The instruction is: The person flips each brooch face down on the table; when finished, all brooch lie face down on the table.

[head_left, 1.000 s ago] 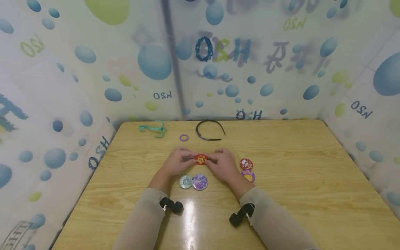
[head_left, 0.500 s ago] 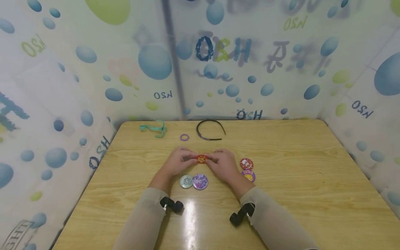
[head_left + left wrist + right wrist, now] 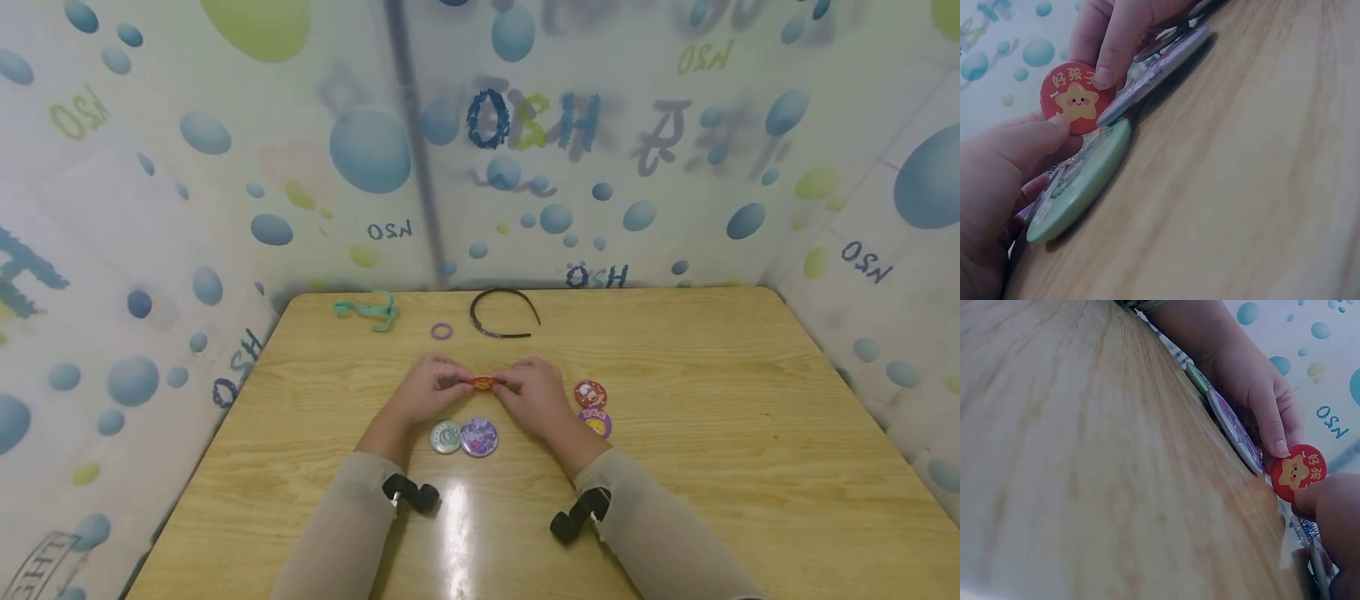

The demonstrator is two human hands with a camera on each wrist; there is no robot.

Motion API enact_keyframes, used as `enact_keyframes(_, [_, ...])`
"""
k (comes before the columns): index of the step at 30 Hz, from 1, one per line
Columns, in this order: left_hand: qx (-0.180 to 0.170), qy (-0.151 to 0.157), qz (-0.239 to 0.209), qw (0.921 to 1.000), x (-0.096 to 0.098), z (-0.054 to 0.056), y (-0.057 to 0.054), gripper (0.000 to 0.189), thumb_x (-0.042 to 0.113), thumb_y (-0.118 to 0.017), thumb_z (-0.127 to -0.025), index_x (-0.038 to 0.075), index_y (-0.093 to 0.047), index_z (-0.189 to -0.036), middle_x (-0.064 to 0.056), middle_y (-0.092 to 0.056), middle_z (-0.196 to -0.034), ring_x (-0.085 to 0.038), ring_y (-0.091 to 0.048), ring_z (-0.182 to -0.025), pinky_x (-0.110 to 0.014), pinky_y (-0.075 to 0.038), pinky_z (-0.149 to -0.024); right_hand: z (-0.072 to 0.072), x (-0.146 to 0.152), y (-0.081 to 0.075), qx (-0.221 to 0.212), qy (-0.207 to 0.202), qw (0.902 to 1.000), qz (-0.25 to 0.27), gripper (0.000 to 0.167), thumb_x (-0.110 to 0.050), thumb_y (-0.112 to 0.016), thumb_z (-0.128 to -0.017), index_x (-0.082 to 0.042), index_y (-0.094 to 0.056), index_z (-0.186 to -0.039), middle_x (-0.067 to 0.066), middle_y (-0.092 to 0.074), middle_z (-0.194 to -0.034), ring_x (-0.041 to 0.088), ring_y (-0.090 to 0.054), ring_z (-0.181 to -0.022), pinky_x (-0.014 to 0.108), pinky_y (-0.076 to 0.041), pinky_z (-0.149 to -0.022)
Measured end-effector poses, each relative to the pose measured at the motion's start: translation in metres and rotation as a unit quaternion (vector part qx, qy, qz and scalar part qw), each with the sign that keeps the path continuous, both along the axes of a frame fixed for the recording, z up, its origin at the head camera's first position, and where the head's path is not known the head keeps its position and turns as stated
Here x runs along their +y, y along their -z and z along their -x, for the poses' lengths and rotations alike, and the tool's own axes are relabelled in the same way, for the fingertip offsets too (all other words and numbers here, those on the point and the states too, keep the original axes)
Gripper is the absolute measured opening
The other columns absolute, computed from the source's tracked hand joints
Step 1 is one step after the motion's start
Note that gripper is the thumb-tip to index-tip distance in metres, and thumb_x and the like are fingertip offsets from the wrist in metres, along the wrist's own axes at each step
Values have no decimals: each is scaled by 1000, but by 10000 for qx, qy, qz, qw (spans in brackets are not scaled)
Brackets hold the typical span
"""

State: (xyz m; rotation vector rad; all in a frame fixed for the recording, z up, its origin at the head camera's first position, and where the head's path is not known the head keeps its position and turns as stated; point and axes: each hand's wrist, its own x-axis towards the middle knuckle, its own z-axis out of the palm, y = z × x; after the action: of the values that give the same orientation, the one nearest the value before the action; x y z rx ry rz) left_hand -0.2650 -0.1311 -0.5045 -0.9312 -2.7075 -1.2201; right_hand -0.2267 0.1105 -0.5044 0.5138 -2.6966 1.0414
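A small round red button badge [image 3: 483,383] is pinched at its two sides, my left hand [image 3: 426,390] on one and my right hand [image 3: 536,395] on the other. Seen from the head it is tipped nearly edge-on. The left wrist view has the badge face [image 3: 1079,107] turned to the camera, with a smiling yellow star and yellow characters; both thumbs press on its front. In the right wrist view the same badge [image 3: 1294,470] stands upright between thumbs and fingers. Closer to me lie a pale green badge [image 3: 446,437] and a purple badge [image 3: 479,437], side by side.
Right of my right hand, a red badge [image 3: 591,394] touches a purple-rimmed badge [image 3: 596,422]. Along the back of the wooden table [image 3: 735,400] lie a teal three-pronged item [image 3: 367,310], a purple ring [image 3: 442,331] and a black headband [image 3: 476,315]. Patterned walls [image 3: 525,217] enclose the table.
The red badge has tilted back between my fingers: its face showed to the head camera a second ago and now looks like a thin strip. Both hands stay in nearly the same place.
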Motion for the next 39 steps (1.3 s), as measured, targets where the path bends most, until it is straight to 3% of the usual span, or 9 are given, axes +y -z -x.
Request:
enact_keyframes(15, [400, 194, -305, 9985, 0, 1, 3, 8, 17, -83, -93, 14, -85, -100, 3, -77, -99, -22, -64, -101, -46, -48, -94, 1, 0, 3, 345, -25, 9994, -10, 12, -27, -84, -94, -24, -86, -106, -5, -81, -105, 22, -68, -103, 50, -47, -96])
enact_keyframes(28, [93, 8, -213, 9997, 1, 1, 3, 7, 21, -86, -91, 19, -85, -98, 6, -74, -100, -20, -62, -103, -45, -48, -94, 0, 0, 0, 318, -5, 9994, -166, 10, -25, -85, -93, -28, -86, -103, -8, -80, -104, 20, -67, -104, 51, -46, -97])
enact_keyframes(34, [-1, 20, -189, 9998, 1, 2, 4, 8, 21, -87, -91, 19, -85, -98, 9, -74, -99, -19, -62, -104, -44, -47, -97, 1, 0, 1, 327, -86, 9992, -224, 18, -40, -83, -94, -28, -85, -106, -9, -80, -105, 19, -67, -103, 50, -48, -96])
enact_keyframes(39, [124, 92, -192, 9997, 1, 0, 3, 9, 23, -88, -90, 20, -85, -98, 11, -75, -99, -18, -62, -104, -44, -47, -97, 0, 0, 0, 266, -136, 9994, -198, 29, -53, -83, -90, -29, -86, -106, -12, -79, -103, 14, -63, -97, 44, -47, -92])
